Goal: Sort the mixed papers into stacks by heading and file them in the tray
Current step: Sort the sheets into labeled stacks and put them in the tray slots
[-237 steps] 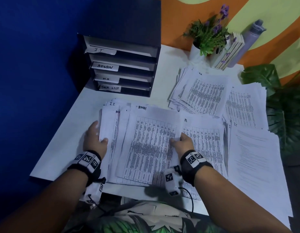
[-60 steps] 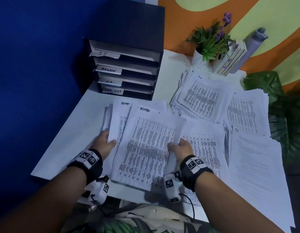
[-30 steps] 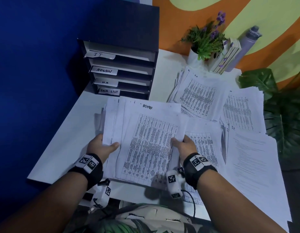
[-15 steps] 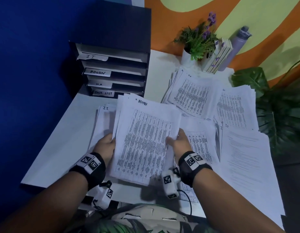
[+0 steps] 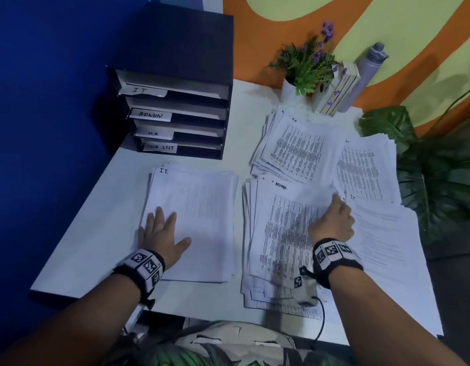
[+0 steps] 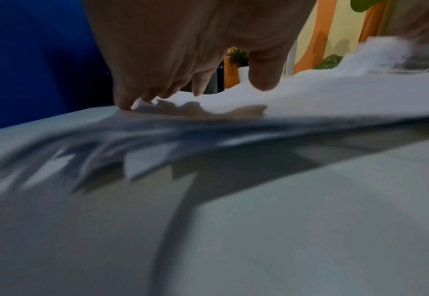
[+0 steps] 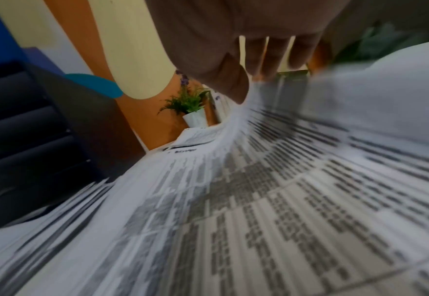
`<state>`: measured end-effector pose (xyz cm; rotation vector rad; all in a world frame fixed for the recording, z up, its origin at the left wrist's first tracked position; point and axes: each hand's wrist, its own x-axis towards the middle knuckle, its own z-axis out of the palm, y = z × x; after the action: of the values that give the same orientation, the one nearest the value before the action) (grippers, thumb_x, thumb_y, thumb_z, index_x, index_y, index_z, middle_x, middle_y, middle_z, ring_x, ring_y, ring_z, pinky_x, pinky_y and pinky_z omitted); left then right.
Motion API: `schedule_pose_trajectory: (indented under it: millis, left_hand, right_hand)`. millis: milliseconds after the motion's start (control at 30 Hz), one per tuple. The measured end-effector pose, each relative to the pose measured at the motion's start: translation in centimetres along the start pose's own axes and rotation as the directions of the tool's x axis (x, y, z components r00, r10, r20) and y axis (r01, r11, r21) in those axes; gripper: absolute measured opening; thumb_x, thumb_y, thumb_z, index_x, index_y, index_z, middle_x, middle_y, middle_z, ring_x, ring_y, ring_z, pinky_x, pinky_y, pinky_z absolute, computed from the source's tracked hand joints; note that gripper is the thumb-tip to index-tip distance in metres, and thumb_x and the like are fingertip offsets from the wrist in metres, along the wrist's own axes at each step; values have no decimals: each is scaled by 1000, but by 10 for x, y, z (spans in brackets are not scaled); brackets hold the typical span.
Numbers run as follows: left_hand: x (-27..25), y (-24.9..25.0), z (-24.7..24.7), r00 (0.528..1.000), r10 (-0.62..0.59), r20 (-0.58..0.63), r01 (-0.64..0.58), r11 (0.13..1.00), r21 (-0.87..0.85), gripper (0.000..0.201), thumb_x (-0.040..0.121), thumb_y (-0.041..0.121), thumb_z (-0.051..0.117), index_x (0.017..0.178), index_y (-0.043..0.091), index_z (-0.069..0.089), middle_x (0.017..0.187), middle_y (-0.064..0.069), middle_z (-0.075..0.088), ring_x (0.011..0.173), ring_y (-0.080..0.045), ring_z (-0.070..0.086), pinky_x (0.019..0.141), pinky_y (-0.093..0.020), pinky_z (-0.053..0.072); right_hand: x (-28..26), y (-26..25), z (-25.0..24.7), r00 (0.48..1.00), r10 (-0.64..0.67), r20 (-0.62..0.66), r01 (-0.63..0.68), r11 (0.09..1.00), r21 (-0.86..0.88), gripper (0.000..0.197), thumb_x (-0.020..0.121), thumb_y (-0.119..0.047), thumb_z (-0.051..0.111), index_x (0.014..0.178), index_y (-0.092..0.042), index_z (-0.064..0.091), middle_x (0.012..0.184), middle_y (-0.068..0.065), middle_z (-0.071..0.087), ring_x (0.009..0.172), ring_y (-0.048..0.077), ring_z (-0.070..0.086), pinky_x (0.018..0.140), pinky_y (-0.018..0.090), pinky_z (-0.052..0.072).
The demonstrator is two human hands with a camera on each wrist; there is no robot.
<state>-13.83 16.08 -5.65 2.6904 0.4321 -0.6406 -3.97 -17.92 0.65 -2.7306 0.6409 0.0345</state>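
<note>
A black four-slot tray [image 5: 191, 43] labelled IT, ADMIN, H.R and TASK LIST stands at the back left of the white table. My left hand [image 5: 160, 233] lies flat with spread fingers on the near left corner of the I.T. stack [image 5: 199, 207]. In the left wrist view its fingertips [image 6: 198, 88] touch that stack [image 6: 309, 94]. To the right lies the fanned ADMIN stack [image 5: 281, 228]. My right hand [image 5: 334, 223] holds its right edge. In the right wrist view the printed sheets [image 7: 259, 200] curl up between thumb [image 7: 236, 88] and fingers.
Further stacks lie behind and to the right: an H.R pile [image 5: 297, 146], a printed pile [image 5: 365, 167] and a pale I.T. pile [image 5: 386, 247]. A potted plant [image 5: 305, 67], books [image 5: 339, 88] and a bottle [image 5: 365, 75] line the wall. Big leaves [image 5: 439, 175] overhang the right edge.
The ADMIN stack, held up by both hands over the left pile, now lies to the right. My left hand let go and lies flat on the uncovered I.T. stack.
</note>
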Motion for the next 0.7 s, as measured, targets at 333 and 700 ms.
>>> schedule_pose_trajectory:
  millis: [333, 700]
  left_hand:
    - [-21, 10, 13, 979, 174, 103, -184, 978, 101, 70, 97, 56, 33, 154, 31, 2, 160, 4, -19, 148, -21, -13, 120, -42, 4]
    - [2, -12, -12, 963, -177, -205, 62, 883, -466, 58, 96, 18, 53, 149, 7, 31, 149, -17, 31, 136, -29, 35, 113, -31, 27]
  right_hand:
    - [-62, -64, 65, 758, -286, 586, 126, 946, 299, 43, 86, -51, 61, 106, -13, 56, 104, 5, 65, 94, 24, 64, 85, 38, 52]
    - [-56, -73, 66, 897, -167, 409, -5, 922, 386, 30, 89, -9, 58, 119, -2, 60, 114, 11, 67, 117, 29, 58, 97, 29, 44]
